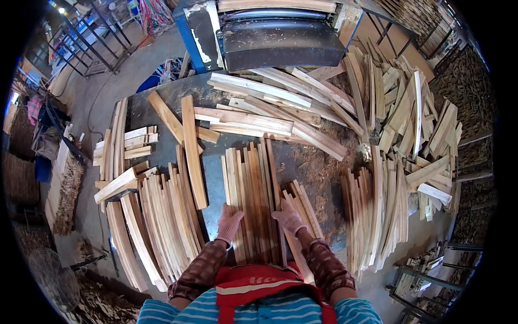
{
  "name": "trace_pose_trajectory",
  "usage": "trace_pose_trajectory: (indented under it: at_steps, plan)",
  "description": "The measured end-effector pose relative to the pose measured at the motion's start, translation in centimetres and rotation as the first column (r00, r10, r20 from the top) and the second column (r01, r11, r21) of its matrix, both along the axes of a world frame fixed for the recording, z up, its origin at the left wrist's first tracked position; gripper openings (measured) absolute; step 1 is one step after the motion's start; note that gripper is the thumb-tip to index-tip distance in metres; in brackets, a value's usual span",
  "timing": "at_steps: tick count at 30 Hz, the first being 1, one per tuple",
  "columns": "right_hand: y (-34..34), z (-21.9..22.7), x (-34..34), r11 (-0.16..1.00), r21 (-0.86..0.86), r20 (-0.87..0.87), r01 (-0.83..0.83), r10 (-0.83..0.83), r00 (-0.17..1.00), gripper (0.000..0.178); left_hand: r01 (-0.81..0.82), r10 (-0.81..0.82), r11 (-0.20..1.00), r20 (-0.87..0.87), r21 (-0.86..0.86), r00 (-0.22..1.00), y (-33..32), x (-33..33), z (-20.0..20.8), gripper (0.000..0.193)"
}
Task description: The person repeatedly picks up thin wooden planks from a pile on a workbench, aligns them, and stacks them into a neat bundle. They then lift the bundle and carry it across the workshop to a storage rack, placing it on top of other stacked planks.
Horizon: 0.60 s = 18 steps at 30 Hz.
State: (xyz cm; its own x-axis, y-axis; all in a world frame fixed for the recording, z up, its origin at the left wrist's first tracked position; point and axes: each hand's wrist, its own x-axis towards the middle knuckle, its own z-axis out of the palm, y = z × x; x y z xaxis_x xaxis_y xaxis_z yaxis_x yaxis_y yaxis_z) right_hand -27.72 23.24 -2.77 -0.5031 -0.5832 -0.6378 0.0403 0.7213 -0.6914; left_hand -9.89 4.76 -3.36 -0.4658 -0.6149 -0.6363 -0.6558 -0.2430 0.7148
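Note:
A row of narrow wooden strips [251, 183] stands side by side in front of me, pointing away from my body. My left hand [229, 222], in a pale pink glove, grips the row's left side with the thumb laid over the strips. On the opposite side, my gloved right hand [290, 217] clasps the row's right edge, its thumb turned inward. The fingers of both hands are partly hidden along the outer sides. Just right of the row, a few shorter strips [306, 208] lie close against my right hand and forearm.
A blue-framed machine [283, 46] with a dark feed plate stands at the far side of the dark table [213, 186]. Loose boards [259, 121] cross in front of it. More strips lie grouped left [164, 216] and right [377, 210], with a jumbled pile [399, 108] far right. Sawdust [318, 178] covers part of the tabletop.

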Motion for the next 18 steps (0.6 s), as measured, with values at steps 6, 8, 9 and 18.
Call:
trace_pose_trajectory:
  at_steps: [6, 8, 9, 18]
  plan:
    - [-4.1, 2.1, 2.9, 0.979, 0.204, -0.212, 0.024, 0.020, 0.977, 0.074, -0.028, 0.023, 0.999, 0.121, 0.038, 0.992, -0.6, -0.9, 5.6, 0.094]
    - [-5.1, 2.8, 2.5, 0.987, 0.157, -0.127, -0.040, 0.061, 0.990, 0.072, -0.180, 0.180, 0.982, 0.015, 0.048, 0.984, -0.9, 1.7, -1.0, 0.093]
    - [-5.2, 2.5, 3.0, 0.993, 0.111, -0.152, -0.036, 0.053, 0.987, 0.072, -0.190, 0.189, 0.980, 0.029, 0.063, 0.982, -1.3, 1.7, -0.4, 0.094]
    - [-4.9, 2.6, 2.1, 0.766, 0.384, -0.189, -0.516, 0.612, 0.768, 0.078, -0.215, 0.211, 0.974, 0.054, 0.075, 0.976, -3.1, 2.8, -1.1, 0.094]
